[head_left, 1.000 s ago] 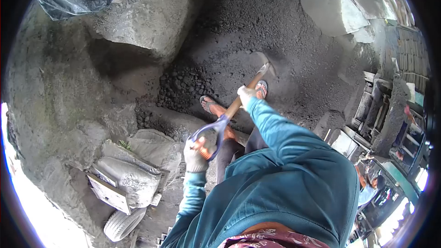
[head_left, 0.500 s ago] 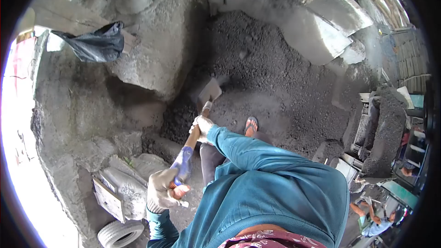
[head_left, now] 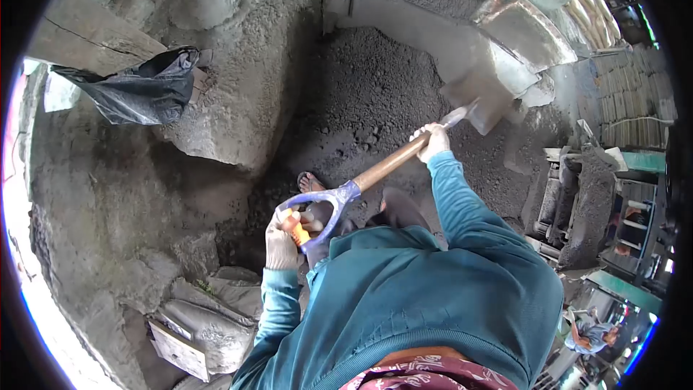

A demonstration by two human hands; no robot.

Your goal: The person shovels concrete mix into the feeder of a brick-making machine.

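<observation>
A shovel point(head_left: 390, 165) with a wooden shaft and a blue D-shaped handle slants across the view. My left hand point(head_left: 280, 244), in a pale glove, is closed round the orange grip inside that handle, near my waist. Farther along, my right hand point(head_left: 434, 143), also gloved, wraps the shaft close to the metal socket. The shovel blade point(head_left: 492, 105), smeared by motion, points to the upper right above the dark gravelly material point(head_left: 375, 79). Dust hangs about the blade.
A rough concrete block point(head_left: 231, 101) rises to the left, with black plastic sheeting point(head_left: 155, 90) on a beam. To the right stands a conveyor-like machine point(head_left: 588, 209) bearing dark material. Beyond it, a person point(head_left: 592, 336) is at the lower right. Metal sheets point(head_left: 530, 32) lean at the upper right.
The shovel has swung from left of my feet to the upper right, its blade now by the metal sheets. My right arm has extended rightward; both hands keep hold. My feet and body have shifted.
</observation>
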